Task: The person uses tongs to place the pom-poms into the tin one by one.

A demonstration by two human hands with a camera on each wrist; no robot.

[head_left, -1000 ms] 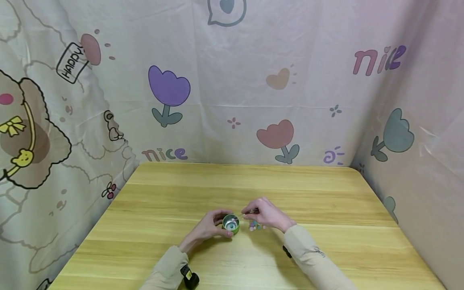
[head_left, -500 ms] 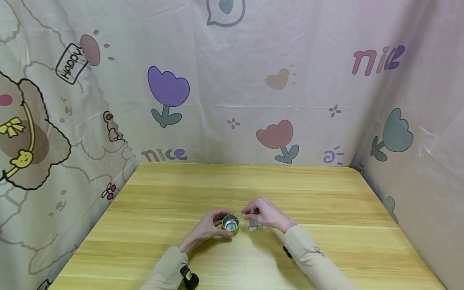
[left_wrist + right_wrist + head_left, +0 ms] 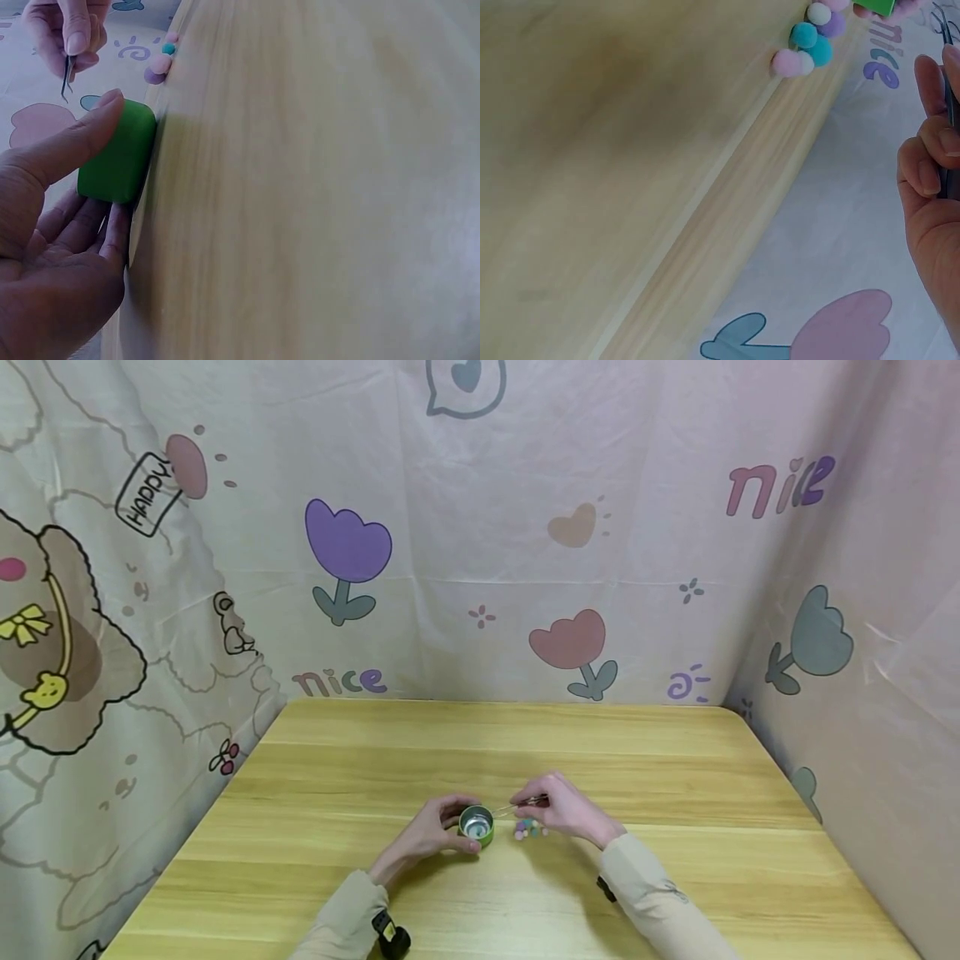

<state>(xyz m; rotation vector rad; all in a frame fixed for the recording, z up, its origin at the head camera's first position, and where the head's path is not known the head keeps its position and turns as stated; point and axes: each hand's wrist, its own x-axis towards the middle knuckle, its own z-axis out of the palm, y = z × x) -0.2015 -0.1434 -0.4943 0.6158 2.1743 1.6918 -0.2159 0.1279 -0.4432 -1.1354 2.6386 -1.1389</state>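
Note:
My left hand (image 3: 435,828) grips a small round green tin (image 3: 486,839) upright on the table, thumb at the near side and fingers round the back. In the left wrist view the tin's green wall (image 3: 124,161) shows between thumb and fingers. Its shiny metal inside faces up in the head view. My right hand (image 3: 566,810) pinches a pair of metal tweezers (image 3: 538,799), their tips just right of the tin's rim. Bent tips show in the left wrist view, with nothing between them. Several pom-poms (image 3: 804,35), pink, purple, teal and white, lie beneath the right hand.
The wooden table (image 3: 480,743) ends at a white printed cloth (image 3: 465,527) at the back, and cloth hangs at both sides. A black wrist camera (image 3: 393,937) sits on the left sleeve.
A pale pom-pom at the tweezers' tips over the tin one second ago has left them. My right hand has drawn the tweezers slightly right, away from the tin. The left hand stays put.

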